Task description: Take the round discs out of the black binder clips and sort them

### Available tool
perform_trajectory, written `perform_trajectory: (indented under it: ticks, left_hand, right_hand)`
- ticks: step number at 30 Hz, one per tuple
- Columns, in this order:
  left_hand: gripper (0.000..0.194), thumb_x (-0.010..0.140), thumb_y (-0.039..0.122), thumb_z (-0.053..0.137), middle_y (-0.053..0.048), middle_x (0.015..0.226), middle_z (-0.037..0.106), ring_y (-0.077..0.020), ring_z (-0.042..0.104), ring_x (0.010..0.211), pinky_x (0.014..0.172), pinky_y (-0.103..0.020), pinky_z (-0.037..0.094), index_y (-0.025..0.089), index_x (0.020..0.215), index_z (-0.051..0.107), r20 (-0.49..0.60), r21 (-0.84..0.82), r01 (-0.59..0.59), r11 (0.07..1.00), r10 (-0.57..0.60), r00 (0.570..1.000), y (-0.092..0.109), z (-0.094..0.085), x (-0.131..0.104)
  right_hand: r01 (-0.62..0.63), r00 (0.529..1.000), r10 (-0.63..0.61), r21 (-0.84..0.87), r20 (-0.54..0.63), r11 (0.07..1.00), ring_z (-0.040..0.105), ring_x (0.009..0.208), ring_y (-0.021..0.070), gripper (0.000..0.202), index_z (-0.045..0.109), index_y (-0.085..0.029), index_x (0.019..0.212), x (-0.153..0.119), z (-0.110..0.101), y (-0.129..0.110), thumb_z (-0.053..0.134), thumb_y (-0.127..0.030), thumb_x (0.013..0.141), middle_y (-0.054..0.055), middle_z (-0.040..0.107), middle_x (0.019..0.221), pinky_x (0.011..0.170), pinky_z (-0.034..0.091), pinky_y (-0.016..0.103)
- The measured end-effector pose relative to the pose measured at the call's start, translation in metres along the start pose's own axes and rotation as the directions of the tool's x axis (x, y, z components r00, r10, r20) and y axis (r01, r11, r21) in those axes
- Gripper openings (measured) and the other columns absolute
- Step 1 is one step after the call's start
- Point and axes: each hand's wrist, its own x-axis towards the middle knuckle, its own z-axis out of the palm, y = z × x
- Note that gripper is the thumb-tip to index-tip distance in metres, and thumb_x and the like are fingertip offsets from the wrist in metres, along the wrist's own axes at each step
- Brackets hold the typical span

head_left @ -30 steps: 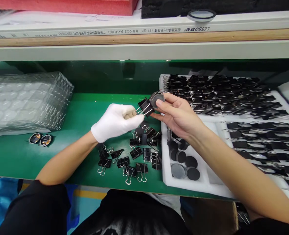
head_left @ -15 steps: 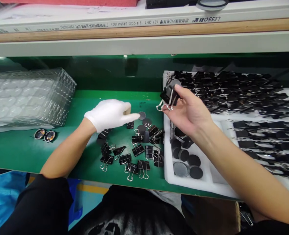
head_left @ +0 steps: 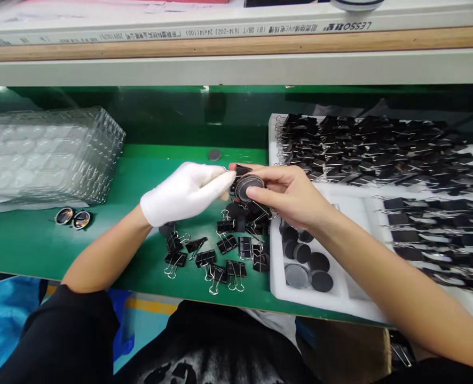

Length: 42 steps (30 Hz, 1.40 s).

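My right hand (head_left: 296, 192), bare, grips a round dark lens disc (head_left: 250, 188) with its thumb on the rim. A black binder clip (head_left: 242, 170) is against the disc. My left hand (head_left: 186, 192), in a white glove, closes its fingertips at the clip's left side; the exact contact is partly hidden. Below both hands, several black binder clips (head_left: 205, 260) with silver wire handles lie on the green table (head_left: 140, 250), with a few dark discs among them. Another dark disc (head_left: 214, 154) lies alone behind the hands.
A white foam tray (head_left: 275, 266) at the right holds loose discs (head_left: 318, 261) and rows of clipped pieces (head_left: 364, 144). Stacked clear plastic trays (head_left: 48, 154) stand at the left, with two round amber-tinted lenses (head_left: 73, 217) in front. A shelf edge (head_left: 220, 69) crosses the back.
My right hand has moved left and down with the clip and disc, meeting my left hand. A dark disc now lies farther back on the table.
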Motion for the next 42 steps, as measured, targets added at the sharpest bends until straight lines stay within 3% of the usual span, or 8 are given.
perform_trajectory:
  ticks: [3,6,11,20,26,30,37,42]
  left_hand:
    - [0.055,0.104,0.049,0.037,0.0,0.057,0.054,-0.0123,0.046,0.055,0.059,-0.029,0.038,0.019,0.063,0.06,-0.028,0.076,-0.025,0.997,0.027,0.999,-0.001,-0.002,-0.002]
    - [0.056,0.095,0.058,0.048,0.002,0.051,0.043,-0.0106,0.037,0.052,0.052,-0.029,0.028,0.02,0.053,0.049,-0.071,0.151,0.051,0.987,-0.041,0.997,-0.005,-0.002,-0.001]
    - [0.054,0.088,0.052,0.059,0.005,0.052,0.028,-0.0074,0.026,0.051,0.049,-0.027,0.02,0.021,0.053,0.032,-0.012,-0.033,0.051,0.998,-0.051,0.999,-0.003,0.011,0.002]
    - [0.046,0.08,0.042,0.057,0.005,0.05,0.022,-0.0083,0.021,0.053,0.047,-0.028,0.017,0.022,0.051,0.028,-0.107,0.034,-0.045,0.998,0.048,0.993,-0.003,0.023,0.004]
    - [0.045,0.085,0.043,0.052,0.005,0.049,0.03,-0.0083,0.029,0.05,0.046,-0.026,0.023,0.021,0.05,0.034,-0.095,-0.023,0.054,0.998,-0.056,0.994,0.001,0.02,0.003]
    - [0.045,0.088,0.042,0.051,0.005,0.05,0.027,-0.0077,0.027,0.049,0.047,-0.026,0.023,0.021,0.053,0.032,-0.069,0.02,-0.024,1.0,0.025,0.997,0.002,0.028,0.003]
    - [0.043,0.092,0.037,0.053,0.007,0.051,0.026,-0.0072,0.022,0.049,0.048,-0.027,0.02,0.021,0.058,0.032,-0.065,0.087,-0.23,0.969,0.236,0.97,-0.004,0.047,0.001]
    - [0.042,0.091,0.038,0.059,0.007,0.048,0.032,-0.0073,0.025,0.048,0.049,-0.027,0.023,0.02,0.057,0.041,-0.034,0.067,-0.216,0.974,0.219,0.975,-0.003,0.044,0.002]
  right_hand:
    - [0.03,1.0,-0.03,0.013,-0.001,0.999,0.076,0.117,0.0276,0.024,0.087,-0.028,0.098,0.0,-0.002,0.001,0.093,-0.042,0.08,0.005,0.084,0.109,0.108,0.059,0.043]
    - [0.039,0.999,-0.039,-0.001,0.032,0.999,0.077,0.116,0.0306,0.026,0.087,-0.028,0.098,0.0,-0.007,0.0,0.094,-0.044,0.078,0.006,0.084,0.106,0.103,0.063,0.044]
    - [0.071,0.995,-0.068,-0.034,0.069,0.997,0.078,0.115,0.0327,0.024,0.088,-0.03,0.097,-0.001,-0.012,0.0,0.095,-0.041,0.077,0.004,0.083,0.099,0.097,0.065,0.043]
    - [0.041,0.991,-0.028,-0.098,0.134,0.994,0.078,0.112,0.0313,0.027,0.087,-0.027,0.094,0.0,-0.014,-0.004,0.093,-0.048,0.077,0.007,0.083,0.104,0.096,0.064,0.043]
    - [0.049,0.997,-0.022,-0.385,0.072,0.922,0.076,0.102,0.0262,0.03,0.085,-0.026,0.102,0.004,-0.036,-0.034,0.09,-0.047,0.081,0.006,0.082,0.106,0.09,0.063,0.039]
    - [0.007,0.998,0.026,-0.493,0.06,0.87,0.075,0.087,0.0226,0.028,0.084,-0.025,0.098,0.006,-0.054,-0.042,0.092,-0.042,0.078,0.004,0.082,0.095,0.081,0.063,0.037]
    - [0.052,0.962,0.107,-0.557,0.249,0.829,0.073,0.081,0.0216,0.027,0.085,-0.023,0.096,0.006,-0.058,-0.042,0.09,-0.043,0.078,0.004,0.081,0.093,0.07,0.058,0.035]
    - [0.119,0.951,0.072,-0.573,0.299,0.811,0.073,0.081,0.0217,0.028,0.085,-0.021,0.096,0.004,-0.058,-0.045,0.086,-0.045,0.082,0.005,0.081,0.092,0.074,0.059,0.036]
